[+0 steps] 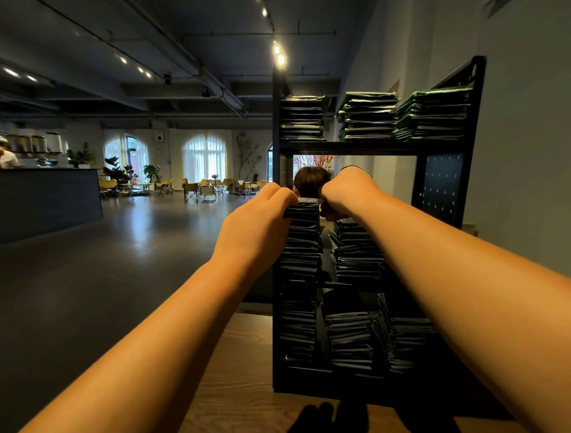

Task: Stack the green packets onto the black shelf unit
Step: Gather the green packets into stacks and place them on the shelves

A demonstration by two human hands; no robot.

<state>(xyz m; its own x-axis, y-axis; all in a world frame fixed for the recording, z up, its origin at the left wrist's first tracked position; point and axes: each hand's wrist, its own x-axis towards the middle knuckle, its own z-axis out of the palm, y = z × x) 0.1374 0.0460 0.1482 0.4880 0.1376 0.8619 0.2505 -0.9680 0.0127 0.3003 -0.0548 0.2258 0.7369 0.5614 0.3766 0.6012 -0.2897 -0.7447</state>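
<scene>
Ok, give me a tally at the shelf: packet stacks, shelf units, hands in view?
Packet stacks: 8 visible (top 3, middle 2, bottom 3; the right arm hides part of the middle level)
Shelf unit: 1
Hands: 2, left hand and right hand
Total: 11

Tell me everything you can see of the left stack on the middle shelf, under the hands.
The left stack is a tall, uneven pile of flat, dark, glossy packets on the middle tier of the black shelf unit, at its left end. The left hand grips its top from the left; the right hand grips the top right edge. A pale strip shows on top. A neighbouring stack stands apart on its right.
</scene>
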